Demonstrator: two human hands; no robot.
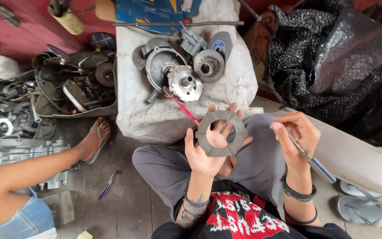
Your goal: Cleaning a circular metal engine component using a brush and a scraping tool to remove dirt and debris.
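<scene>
The left hand [206, 150] is raised palm-up, fingers spread and curled. The right hand [299, 135] is held beside it, fingers pinched closed, wrist bent.

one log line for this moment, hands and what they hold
left hand: holds grey ring plate flat on fingers | right hand: grips screwdriver | ahead: clutch parts on white block
</scene>
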